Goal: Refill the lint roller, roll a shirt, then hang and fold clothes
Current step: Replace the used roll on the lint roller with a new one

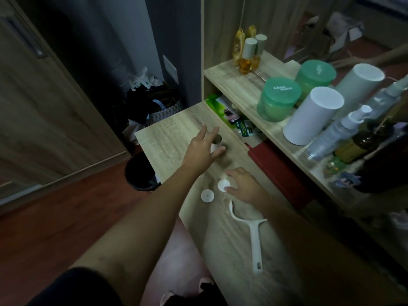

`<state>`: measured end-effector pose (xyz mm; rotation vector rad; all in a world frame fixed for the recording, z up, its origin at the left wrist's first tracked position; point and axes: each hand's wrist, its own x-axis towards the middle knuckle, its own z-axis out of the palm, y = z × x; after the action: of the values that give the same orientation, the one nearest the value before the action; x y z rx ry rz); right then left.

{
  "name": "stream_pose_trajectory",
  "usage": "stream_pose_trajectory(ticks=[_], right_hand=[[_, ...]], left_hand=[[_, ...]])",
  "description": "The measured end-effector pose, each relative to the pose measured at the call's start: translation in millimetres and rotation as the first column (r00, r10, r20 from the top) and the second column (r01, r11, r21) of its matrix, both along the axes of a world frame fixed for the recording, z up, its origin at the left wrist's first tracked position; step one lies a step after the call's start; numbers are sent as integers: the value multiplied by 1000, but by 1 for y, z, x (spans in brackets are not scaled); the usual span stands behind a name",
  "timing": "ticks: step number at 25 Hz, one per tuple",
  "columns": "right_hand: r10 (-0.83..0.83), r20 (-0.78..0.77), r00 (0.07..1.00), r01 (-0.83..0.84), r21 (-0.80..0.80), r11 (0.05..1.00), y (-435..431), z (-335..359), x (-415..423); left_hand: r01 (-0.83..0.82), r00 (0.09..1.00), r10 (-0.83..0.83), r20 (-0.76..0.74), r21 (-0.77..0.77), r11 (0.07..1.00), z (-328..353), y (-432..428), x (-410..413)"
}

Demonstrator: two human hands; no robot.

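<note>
The left hand [202, 151] is stretched out over the worktop [167, 133] with fingers spread and nearly straight. They bracket the roll [216, 144], the thumb at its near side; whether it grips yet cannot be told. The roll stands upright, open end up, farthest from the person, so the left hand is plainly the nearer one.

The right hand [245, 187] sits closer in, thumb and fingers curled to pinch a white cap [223, 185]. A second cap [207, 195] lies flat just to its left. The handle [254, 239] lies nearest the person (right-hand side), its long axis running toward them and its forked end pointing at the caps.

The roll and caps probably have to come toward that fork.
</note>
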<state>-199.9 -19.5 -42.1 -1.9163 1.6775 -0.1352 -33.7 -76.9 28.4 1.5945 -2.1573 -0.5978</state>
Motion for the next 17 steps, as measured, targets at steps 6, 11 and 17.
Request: stream_pose_trajectory(ticks=[6,11,17], right_hand=[[247,-150,957,-241,57,969,-9,-2,21],[-29,129,991,28,13,1000,3,-10,7],[-659,614,434,607,342,718,11,1,-17]], left_hand=[[17,985,-30,170,76,997,-13,-24,-17],[-43,986,37,163,35,998,-21,-21,-10],[-363,849,430,-308,252,897,-35,11,-4]])
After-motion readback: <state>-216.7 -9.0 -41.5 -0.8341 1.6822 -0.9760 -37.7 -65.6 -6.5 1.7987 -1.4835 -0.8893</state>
